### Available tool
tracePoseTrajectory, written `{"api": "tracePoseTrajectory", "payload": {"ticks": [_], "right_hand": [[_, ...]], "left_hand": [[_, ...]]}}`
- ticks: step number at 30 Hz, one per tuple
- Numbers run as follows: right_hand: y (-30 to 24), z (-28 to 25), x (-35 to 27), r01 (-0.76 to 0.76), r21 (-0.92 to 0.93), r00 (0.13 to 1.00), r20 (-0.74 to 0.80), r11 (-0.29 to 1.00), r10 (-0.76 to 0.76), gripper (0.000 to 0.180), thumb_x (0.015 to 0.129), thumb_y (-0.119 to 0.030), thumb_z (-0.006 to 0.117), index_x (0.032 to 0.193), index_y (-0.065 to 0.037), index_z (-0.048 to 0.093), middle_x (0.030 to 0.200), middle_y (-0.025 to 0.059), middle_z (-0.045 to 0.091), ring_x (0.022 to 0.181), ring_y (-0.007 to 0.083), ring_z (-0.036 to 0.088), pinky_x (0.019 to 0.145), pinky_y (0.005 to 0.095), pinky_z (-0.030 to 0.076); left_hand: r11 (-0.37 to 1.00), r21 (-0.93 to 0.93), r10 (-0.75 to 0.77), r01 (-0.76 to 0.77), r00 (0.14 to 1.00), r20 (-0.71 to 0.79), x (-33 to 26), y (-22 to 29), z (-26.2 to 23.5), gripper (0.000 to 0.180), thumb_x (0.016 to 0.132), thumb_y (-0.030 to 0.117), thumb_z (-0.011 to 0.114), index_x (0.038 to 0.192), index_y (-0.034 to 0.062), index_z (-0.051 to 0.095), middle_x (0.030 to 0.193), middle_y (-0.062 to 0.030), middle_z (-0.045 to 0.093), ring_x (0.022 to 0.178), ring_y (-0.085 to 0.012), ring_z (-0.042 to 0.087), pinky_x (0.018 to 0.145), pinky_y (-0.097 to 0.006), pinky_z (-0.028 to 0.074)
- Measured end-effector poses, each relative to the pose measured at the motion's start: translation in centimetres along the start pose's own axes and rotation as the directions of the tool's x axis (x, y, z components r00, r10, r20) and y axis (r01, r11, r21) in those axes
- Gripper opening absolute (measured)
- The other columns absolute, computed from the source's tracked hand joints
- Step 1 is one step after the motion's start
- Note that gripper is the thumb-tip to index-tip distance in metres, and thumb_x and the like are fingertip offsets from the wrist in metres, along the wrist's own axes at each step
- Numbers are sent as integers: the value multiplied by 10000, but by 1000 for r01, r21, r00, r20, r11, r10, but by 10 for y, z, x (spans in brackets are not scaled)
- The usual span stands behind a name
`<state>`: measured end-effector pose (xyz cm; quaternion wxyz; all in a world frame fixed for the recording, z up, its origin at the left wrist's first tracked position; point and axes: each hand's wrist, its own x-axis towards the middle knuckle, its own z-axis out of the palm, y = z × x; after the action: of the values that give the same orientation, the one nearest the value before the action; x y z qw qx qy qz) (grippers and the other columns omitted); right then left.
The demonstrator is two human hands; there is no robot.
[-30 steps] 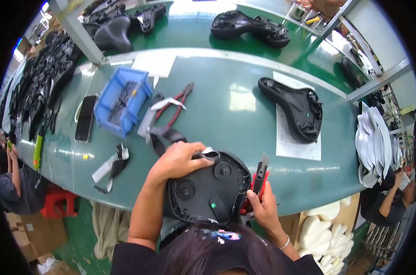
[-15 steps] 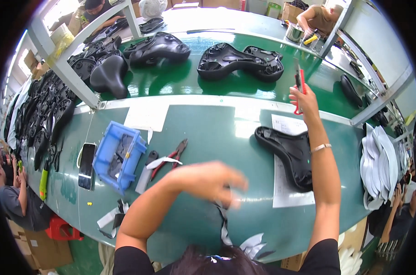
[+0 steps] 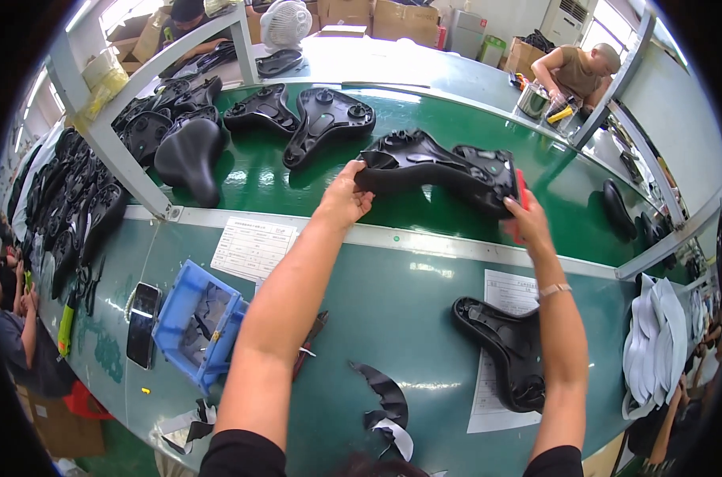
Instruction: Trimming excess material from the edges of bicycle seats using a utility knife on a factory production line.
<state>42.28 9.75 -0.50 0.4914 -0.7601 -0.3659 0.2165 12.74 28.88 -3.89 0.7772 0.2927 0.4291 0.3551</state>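
Over the far green surface, my left hand is closed on the left end of a black bicycle saddle, its underside facing up. My right hand grips a red utility knife and is at the same saddle's right end. Part of the knife is hidden by the fingers and blurred. Another black saddle lies upturned on a printed paper sheet, beside my right forearm. Left of the held saddle, two more upturned saddles lie close together on the green surface.
At the left stand a blue bin with scraps, a phone and heaped saddles. Pliers are partly behind my left forearm. Black trimmings lie in front. White pieces are stacked right. A person works opposite.
My left hand has moved from above the near table up and forward to the saddle's left end. My right hand, still with the knife, has come to its right end. The view has shifted.
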Motion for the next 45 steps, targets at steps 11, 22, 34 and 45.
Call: {"api": "tracePoseTrajectory", "payload": {"ticks": [11,22,34,45], "right_hand": [[-39,-153,-295,-88,-284,989,-142,955,49,243,860,-144,635,1053,-8,577,789,22,563,602,105,543,558,227,433],[-11,7,-431,-256,442,964,56,860,259,375,881,-114,609,1223,-38,476,904,24,602,630,41,507,525,179,424],[6,4,-430,357,78,909,201,931,-366,397,870,-140,629,1229,-22,509,814,71,624,598,153,571,556,265,475],[-30,-20,-396,810,-356,552,730,465,-403,571,805,-58,572,1335,-239,461,681,85,488,522,246,524,448,366,416]], "left_hand": [[984,-26,-167,177,961,221,-311,-75,-78,332,866,117,519,1143,-65,533,1108,-207,615,1002,-333,625,874,-423,526],[357,606,483,-711,696,532,-418,-109,-93,196,944,139,501,971,-17,616,885,-91,650,699,-148,572,674,-271,462],[922,372,-217,104,936,278,-352,-83,-110,345,800,247,638,1007,-24,591,848,-97,657,668,-166,652,613,-280,548],[744,669,-227,1,941,251,-337,-53,-79,349,776,242,628,994,-29,589,783,-78,638,619,-136,619,572,-251,510]]}}
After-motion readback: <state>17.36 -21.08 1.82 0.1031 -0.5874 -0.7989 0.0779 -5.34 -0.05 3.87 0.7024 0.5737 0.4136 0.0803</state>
